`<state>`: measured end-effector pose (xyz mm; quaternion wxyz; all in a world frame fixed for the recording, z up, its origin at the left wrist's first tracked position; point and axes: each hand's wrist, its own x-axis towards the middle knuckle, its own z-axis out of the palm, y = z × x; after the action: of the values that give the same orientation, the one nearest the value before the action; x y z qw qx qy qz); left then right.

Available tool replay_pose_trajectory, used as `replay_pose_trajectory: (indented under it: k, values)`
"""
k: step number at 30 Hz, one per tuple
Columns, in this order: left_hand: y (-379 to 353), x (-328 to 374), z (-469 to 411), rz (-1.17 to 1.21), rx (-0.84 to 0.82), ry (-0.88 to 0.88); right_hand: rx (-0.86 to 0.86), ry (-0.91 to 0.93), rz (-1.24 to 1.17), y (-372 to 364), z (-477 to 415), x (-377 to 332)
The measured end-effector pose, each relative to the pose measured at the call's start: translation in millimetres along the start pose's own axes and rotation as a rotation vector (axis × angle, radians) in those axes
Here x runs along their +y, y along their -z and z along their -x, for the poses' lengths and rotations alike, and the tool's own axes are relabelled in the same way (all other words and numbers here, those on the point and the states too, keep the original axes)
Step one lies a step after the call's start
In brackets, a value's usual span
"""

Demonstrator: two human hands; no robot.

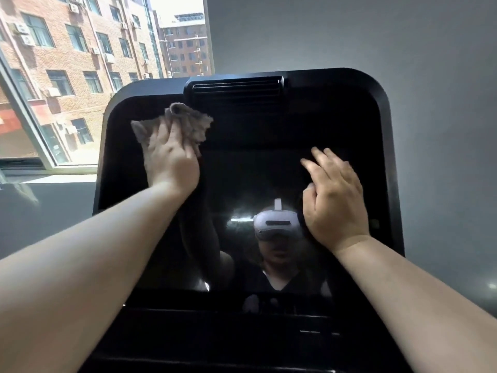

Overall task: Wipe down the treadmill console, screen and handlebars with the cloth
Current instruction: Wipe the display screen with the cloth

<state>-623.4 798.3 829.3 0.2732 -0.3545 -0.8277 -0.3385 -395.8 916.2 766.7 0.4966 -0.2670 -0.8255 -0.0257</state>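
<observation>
The black treadmill console (376,109) fills the middle of the view, with a glossy dark screen (250,179) that mirrors the person wearing a headset. My left hand (168,154) presses a crumpled grey cloth (188,122) flat against the console's upper left part. My right hand (333,195) rests on the screen's right side with fingers spread and nothing in it. A slatted vent (235,88) sits at the console's top middle. The handlebars are not in view.
A window (80,63) at the left looks out on brick buildings. A plain grey wall (403,36) stands behind the console. The console's lower panel (228,332) lies dark beneath my forearms.
</observation>
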Motion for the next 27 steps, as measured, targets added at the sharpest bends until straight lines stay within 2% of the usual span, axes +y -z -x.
replay_pose_trajectory:
  k: [1,3,6,9,11,12,15,17,20,24,27]
  values:
    - [-2.4,7.5,-1.7,-0.002,0.015,0.057,0.003,0.000,0.032,-0.6,0.2,3.1]
    - [-9.6,26.0,3.8,0.016,0.008,0.006,0.008,0.001,0.077,-5.4,1.3,4.1]
    - [-25.6,50.4,35.2,0.027,-0.034,-0.357,0.009,0.000,0.071,-9.2,2.8,2.9]
    - [-21.3,47.0,42.5,-0.054,-0.154,-0.753,0.016,0.014,0.049,-7.2,2.8,7.3]
    - [-11.9,26.4,17.8,-0.144,-0.171,-0.885,0.018,0.021,0.048,-7.7,3.9,8.1]
    - [-7.8,18.1,5.2,-0.144,-0.151,-0.847,0.022,0.021,0.052,-8.3,4.1,7.6]
    - [-9.5,23.6,5.9,-0.076,-0.092,-0.447,0.033,0.026,0.060,-8.7,4.7,6.4]
    - [-21.0,43.6,33.8,0.000,-0.087,-0.332,0.045,0.025,0.070,-8.1,4.6,5.8]
    - [-22.2,39.7,90.2,0.014,-0.145,-0.521,0.057,0.016,0.100,-6.5,5.3,5.2]
    - [-15.2,-1.0,172.5,-0.130,-0.305,-0.760,0.026,0.003,0.103,-1.6,6.1,2.6]
    - [-6.7,-20.9,158.1,-0.239,-0.405,-0.996,0.021,0.025,0.087,6.4,22.7,-5.8]
